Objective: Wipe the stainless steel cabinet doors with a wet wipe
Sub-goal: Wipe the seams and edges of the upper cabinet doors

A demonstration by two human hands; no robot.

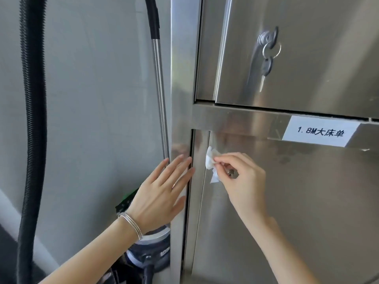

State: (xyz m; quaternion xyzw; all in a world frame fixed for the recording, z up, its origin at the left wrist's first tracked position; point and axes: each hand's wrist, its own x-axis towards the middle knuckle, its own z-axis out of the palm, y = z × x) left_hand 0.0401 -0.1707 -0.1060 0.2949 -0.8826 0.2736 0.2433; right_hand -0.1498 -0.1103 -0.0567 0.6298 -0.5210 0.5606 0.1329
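Note:
A stainless steel cabinet fills the right half of the view. Its lower door has a small round lock near its left edge. My right hand pinches a crumpled white wet wipe and holds it against the left edge of that lower door, just left of the lock. My left hand lies flat with straight fingers on the cabinet's vertical frame post. The upper door carries a lock with keys hanging from it.
A white paper label is taped to the cross rail between the doors. Left of the cabinet stand a vacuum cleaner, its steel wand and a black ribbed hose against a grey wall.

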